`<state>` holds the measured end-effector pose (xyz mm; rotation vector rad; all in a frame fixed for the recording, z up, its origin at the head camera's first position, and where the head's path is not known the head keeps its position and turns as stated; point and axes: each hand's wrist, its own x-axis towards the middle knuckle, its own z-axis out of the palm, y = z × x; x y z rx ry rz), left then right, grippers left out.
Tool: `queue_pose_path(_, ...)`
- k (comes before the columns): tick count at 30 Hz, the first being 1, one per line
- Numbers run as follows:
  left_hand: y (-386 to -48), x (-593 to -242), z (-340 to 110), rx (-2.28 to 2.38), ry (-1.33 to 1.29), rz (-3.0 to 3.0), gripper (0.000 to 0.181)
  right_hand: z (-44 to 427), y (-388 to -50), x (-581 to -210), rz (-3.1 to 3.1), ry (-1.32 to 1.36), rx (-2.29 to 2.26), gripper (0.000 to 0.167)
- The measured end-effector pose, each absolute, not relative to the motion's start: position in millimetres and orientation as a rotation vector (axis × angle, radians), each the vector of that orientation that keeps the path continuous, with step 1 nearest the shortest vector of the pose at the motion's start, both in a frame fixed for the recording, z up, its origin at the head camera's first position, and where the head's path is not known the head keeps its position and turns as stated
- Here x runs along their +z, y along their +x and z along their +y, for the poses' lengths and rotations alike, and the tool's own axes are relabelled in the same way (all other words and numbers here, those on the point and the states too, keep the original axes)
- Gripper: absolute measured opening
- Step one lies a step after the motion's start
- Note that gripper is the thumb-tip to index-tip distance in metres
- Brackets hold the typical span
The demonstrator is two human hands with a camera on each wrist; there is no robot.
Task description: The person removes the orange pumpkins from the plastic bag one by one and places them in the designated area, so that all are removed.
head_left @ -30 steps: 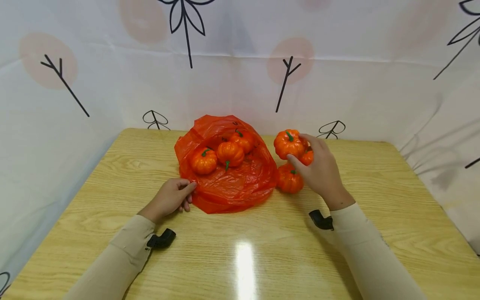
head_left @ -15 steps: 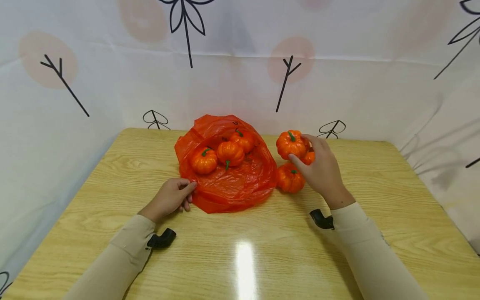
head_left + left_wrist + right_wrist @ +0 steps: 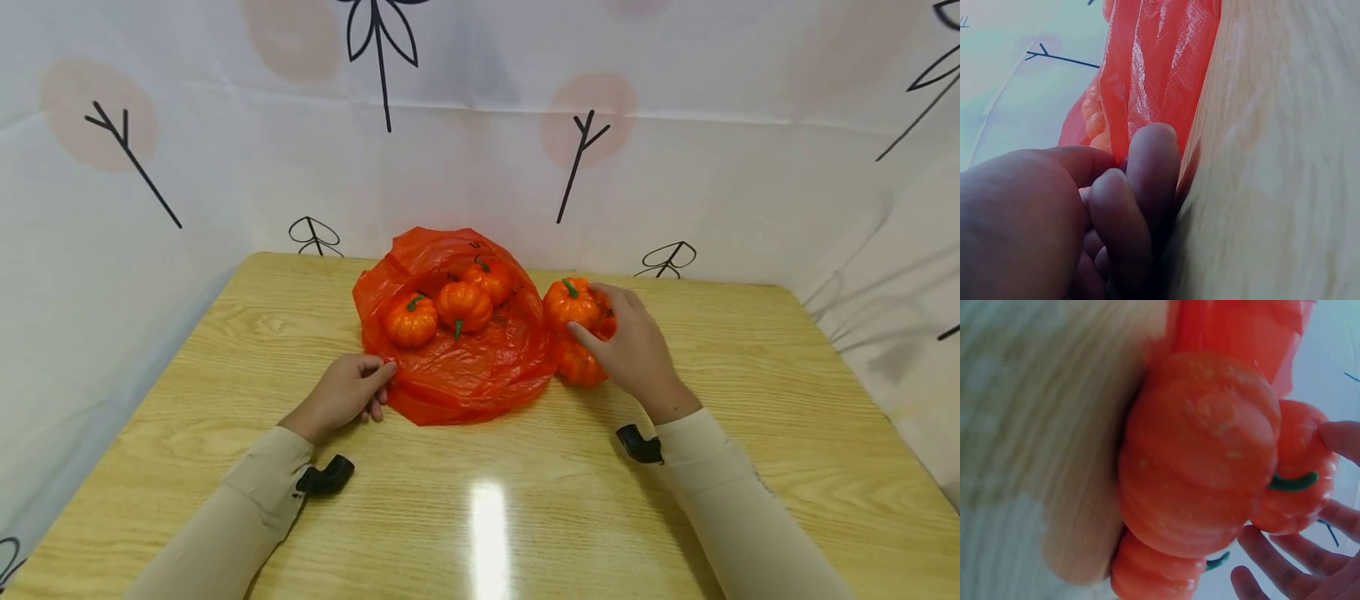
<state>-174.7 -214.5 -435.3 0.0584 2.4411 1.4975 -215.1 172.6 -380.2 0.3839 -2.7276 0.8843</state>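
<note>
My left hand (image 3: 348,392) pinches the near left rim of a red plastic bag (image 3: 465,387) between thumb and fingers; the left wrist view shows the film (image 3: 1157,69) stretched up from the fingertips. The bag lies with its mouth spread wide, and three small orange pumpkins with green stems, one of them this pumpkin (image 3: 411,321), sit inside. Right of the bag, my right hand (image 3: 637,346) holds another pumpkin (image 3: 572,304) between thumb and fingers. A nearer pumpkin (image 3: 1200,453) stands on the table just in front of it. One more pumpkin (image 3: 1157,569) is partly hidden by my right hand in the head view.
The wooden table (image 3: 420,508) extends on all sides of the bag. Behind its far edge hangs a pale cloth (image 3: 465,167) with plant drawings. A black curved piece (image 3: 326,477) sits at my left cuff, and a similar black piece (image 3: 639,443) at the right cuff.
My right hand first shifted slightly right with its pumpkin, then brought it lower and a little left, closer to the bag and the near pumpkin. My left hand keeps its pinch on the rim.
</note>
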Motion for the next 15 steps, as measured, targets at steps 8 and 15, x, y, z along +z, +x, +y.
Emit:
queue_pose_path(8, -175.5, -435.7, -214.3, 1.496, 0.051, 2.443, 0.042, 171.1, -214.9, -384.1, -2.752, 0.39, 0.873, 0.065)
queue_pose_path(15, -175.1, -436.1, -215.0, 1.501, 0.047, 2.44, 0.042, 176.0, -217.9, -381.2, -2.724, 0.357, 0.855, 0.063)
